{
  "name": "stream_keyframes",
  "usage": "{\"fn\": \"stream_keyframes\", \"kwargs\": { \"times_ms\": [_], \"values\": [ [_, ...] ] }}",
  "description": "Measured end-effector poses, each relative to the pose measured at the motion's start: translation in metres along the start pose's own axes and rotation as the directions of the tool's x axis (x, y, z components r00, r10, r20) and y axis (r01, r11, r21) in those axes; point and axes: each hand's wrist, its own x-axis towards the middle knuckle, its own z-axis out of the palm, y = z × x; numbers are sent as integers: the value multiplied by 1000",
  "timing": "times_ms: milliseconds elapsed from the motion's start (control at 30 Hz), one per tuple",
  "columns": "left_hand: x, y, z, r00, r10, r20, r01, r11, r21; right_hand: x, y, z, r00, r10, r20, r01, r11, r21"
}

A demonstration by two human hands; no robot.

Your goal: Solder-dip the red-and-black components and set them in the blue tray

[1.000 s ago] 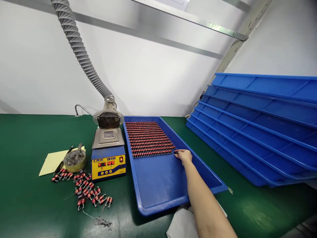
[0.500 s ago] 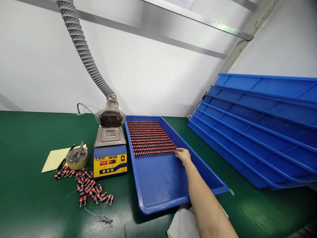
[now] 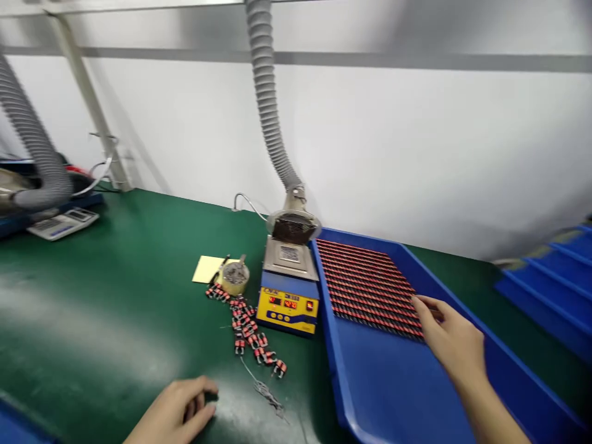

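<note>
The green table stretches across my whole view, with a white wall behind it. The biggest thing on it near me is a long blue tray. Just beyond the tray's far right side, a stack of blue trays leans at a slant. Touching the tray's left rim stands a yellow-fronted soldering station with red digital readouts, and a ribbed grey fume hose rises from its fan head. Well left of the tray lies a flat keypad unit.

Inside the tray, at its far end, red-and-black coil components sit packed in tight parallel rows. Left of the tray, past the station, more of these loose coil components trail across the table in a ragged line. Beside their far end are a yellow paper sheet and a round tape roll holding grey scraps. A thin wire tangle lies nearer me.

My right grip reaches into the tray, its fingers over the near end of the rows, slightly spread; I cannot tell whether they hold a component. My left grip rests on the table well left of the tray, loosely curled; I cannot tell whether it holds anything.
</note>
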Motion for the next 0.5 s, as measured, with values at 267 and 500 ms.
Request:
{"fn": "stream_keyframes", "kwargs": {
  "times_ms": [267, 500],
  "values": [
    [83, -4, -70, 949, -145, -281, 226, 932, 283, -137, -151, -15, 746, -559, -361, 655, 520, 548],
    [125, -20, -61, 919, -201, -340, 304, 910, 281, -178, -197, 4, 835, -504, -219, 391, 265, 881]
  ]
}}
